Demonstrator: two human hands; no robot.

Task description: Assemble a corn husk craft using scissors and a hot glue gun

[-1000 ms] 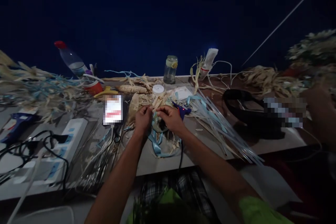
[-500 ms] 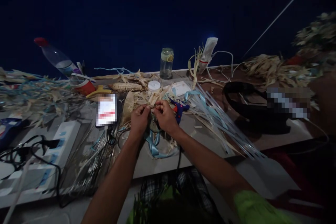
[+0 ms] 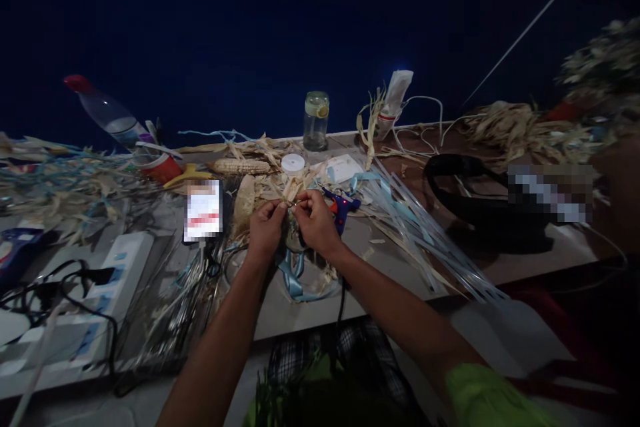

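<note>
My left hand (image 3: pixel 266 225) and my right hand (image 3: pixel 316 219) meet over the middle of the table, thumb and fingertips pinched together. Between them is a small pale piece that looks like dried corn husk (image 3: pixel 299 183); the fingers partly hide it. Just right of my right hand lies a blue glue gun (image 3: pixel 344 205) with a small red light. Light blue ribbon (image 3: pixel 295 290) curls on the table below my hands. A white round lid (image 3: pixel 293 163) and a dried corn cob (image 3: pixel 240 166) lie beyond them.
To the left are a lit phone (image 3: pixel 203 210), thin wires (image 3: pixel 177 317) and a white power strip (image 3: pixel 125 267) with cords. A clear jar (image 3: pixel 316 121) stands at the back. Clear plastic sticks (image 3: pixel 440 247) and a black strap-like object (image 3: pixel 465 203) lie to the right.
Both hands stay pinched together in nearly the same place, with only slight finger movement. The view has shifted a little.
</note>
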